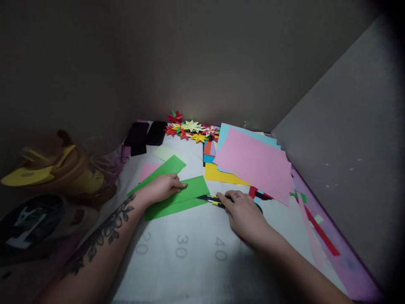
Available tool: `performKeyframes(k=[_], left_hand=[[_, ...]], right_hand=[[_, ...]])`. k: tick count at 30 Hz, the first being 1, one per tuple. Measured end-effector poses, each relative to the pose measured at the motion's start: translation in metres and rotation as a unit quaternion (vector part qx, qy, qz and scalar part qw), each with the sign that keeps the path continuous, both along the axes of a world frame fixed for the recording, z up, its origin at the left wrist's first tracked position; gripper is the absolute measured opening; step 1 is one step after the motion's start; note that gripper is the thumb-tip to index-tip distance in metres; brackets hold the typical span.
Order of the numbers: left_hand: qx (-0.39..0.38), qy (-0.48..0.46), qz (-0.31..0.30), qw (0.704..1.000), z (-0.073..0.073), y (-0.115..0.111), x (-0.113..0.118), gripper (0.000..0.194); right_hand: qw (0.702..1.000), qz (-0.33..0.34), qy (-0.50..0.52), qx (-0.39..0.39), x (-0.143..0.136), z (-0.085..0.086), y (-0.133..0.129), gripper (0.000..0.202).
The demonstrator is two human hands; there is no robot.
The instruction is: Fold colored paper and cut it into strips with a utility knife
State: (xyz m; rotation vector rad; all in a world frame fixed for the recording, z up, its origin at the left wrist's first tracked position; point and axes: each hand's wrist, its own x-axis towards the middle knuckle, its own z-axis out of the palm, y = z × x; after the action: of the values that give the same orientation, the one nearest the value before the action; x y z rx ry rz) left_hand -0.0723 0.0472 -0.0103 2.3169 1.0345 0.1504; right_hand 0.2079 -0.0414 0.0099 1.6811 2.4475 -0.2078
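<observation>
My left hand (162,188) presses a folded green paper sheet (196,185) down on the mat, with the index finger stretched across it and the other fingers curled. Another green paper strip (174,164) lies slanted behind that hand, partly covered by it. In my right hand (248,215) is a black and yellow utility knife (214,200). Its blade points left, at the right end of the folded green paper along the crease line. Whether the blade is inside the fold or on top of it, I cannot tell.
Large pink sheets (253,162) overlap blue and yellow paper at the back right. Folded paper stars (193,128) are bunched by the wall, near two black phones (156,133). Paper scraps (325,236) lie along the right edge. A brown and yellow bag (79,169) and a dark cap (34,223) sit left.
</observation>
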Motion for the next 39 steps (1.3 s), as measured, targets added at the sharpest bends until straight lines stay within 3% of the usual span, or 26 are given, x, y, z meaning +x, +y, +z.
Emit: performKeyframes(k=[39], left_hand=[[0.009,0.019,0.015,1.000,0.004,-0.005,0.004,0.035]], right_hand=[[1.000,0.028,-0.007,-0.012,-0.018,0.007,0.002,0.061]])
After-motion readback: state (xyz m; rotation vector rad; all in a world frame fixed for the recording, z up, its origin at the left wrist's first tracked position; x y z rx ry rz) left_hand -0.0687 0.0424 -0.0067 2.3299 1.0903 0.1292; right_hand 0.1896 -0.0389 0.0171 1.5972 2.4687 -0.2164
